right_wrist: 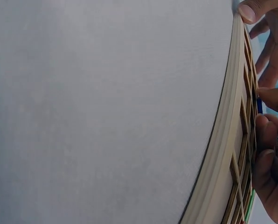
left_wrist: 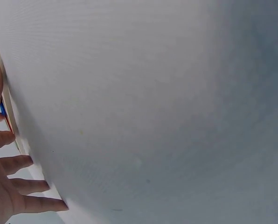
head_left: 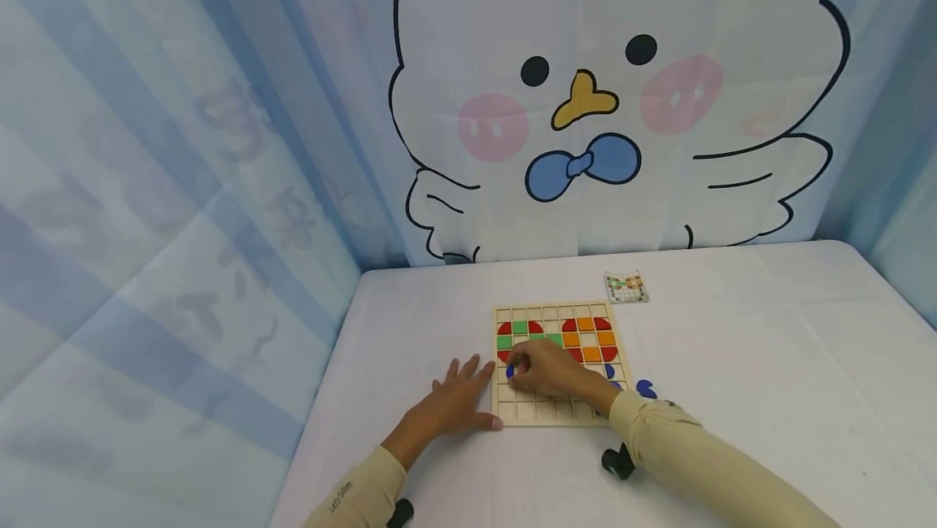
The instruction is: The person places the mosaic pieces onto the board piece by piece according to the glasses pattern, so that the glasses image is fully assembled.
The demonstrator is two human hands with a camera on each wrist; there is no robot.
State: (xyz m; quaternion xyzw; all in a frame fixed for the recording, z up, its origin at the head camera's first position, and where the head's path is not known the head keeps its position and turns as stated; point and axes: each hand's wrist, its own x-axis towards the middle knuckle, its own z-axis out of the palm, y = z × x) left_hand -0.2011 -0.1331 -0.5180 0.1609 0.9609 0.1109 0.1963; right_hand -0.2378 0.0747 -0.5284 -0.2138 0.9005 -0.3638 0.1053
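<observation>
A wooden grid board lies on the table, with red, green and orange pieces set in its upper rows. My left hand rests beside its left edge, fingers spread, forefinger and thumb touching the frame. Over the board's left half, my right hand bends its fingers down to the grid. In the right wrist view, its fingertips pinch a small blue piece, which they partly hide. Another blue piece sits in a cell on the board's right side. The right hand and forearm cover several cells.
Loose blue pieces lie on the table just right of the board. Behind the board's upper right corner is a small pattern card. A dark object shows by the right sleeve. A printed curtain hangs behind the white table.
</observation>
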